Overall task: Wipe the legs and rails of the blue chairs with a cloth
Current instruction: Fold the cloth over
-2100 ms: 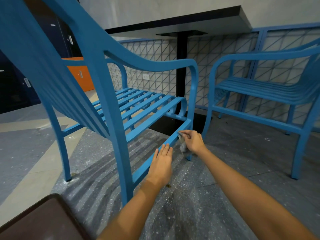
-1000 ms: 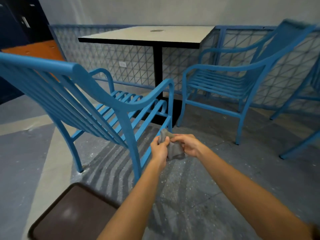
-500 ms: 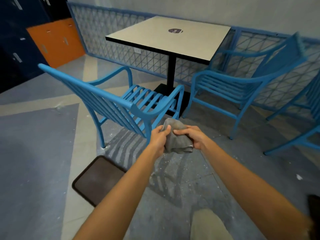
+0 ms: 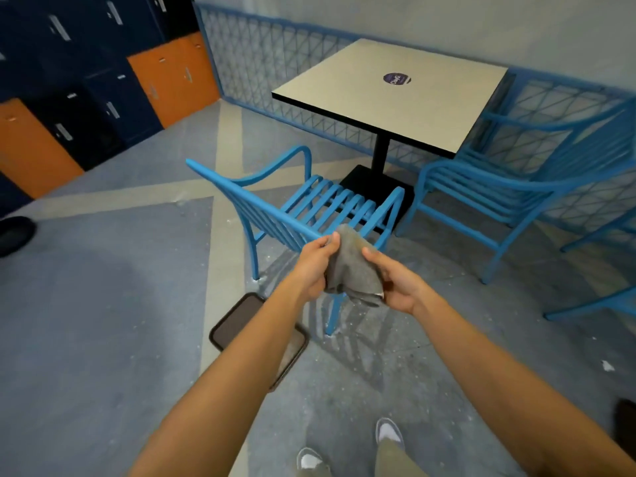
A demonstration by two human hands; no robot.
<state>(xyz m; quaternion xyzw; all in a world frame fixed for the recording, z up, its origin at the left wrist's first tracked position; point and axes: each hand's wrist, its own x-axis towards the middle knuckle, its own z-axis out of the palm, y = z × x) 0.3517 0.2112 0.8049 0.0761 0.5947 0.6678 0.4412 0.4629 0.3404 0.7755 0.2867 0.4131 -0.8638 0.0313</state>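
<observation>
A grey cloth (image 4: 351, 270) hangs between both hands, held in the air above the back of the nearest blue chair (image 4: 299, 204). My left hand (image 4: 315, 266) pinches its upper left edge. My right hand (image 4: 395, 282) holds its right side and lower corner, palm turned towards the cloth. A second blue chair (image 4: 509, 197) stands to the right of the table, and part of a third blue chair (image 4: 602, 297) shows at the right edge. The near chair's right rear leg is partly hidden behind the cloth and my hands.
A square table (image 4: 389, 94) on a black post stands behind the chairs. A brown tray (image 4: 241, 332) lies on the floor under my left forearm. Blue mesh railing (image 4: 275, 63) lines the wall; orange and dark lockers (image 4: 103, 94) stand at left. My shoes (image 4: 389, 432) show below.
I rose from crouching by the chair's low side rail to standing. My right hand lifted the cloth off the rail, my left hand joined it, and the cloth now spreads wider between them.
</observation>
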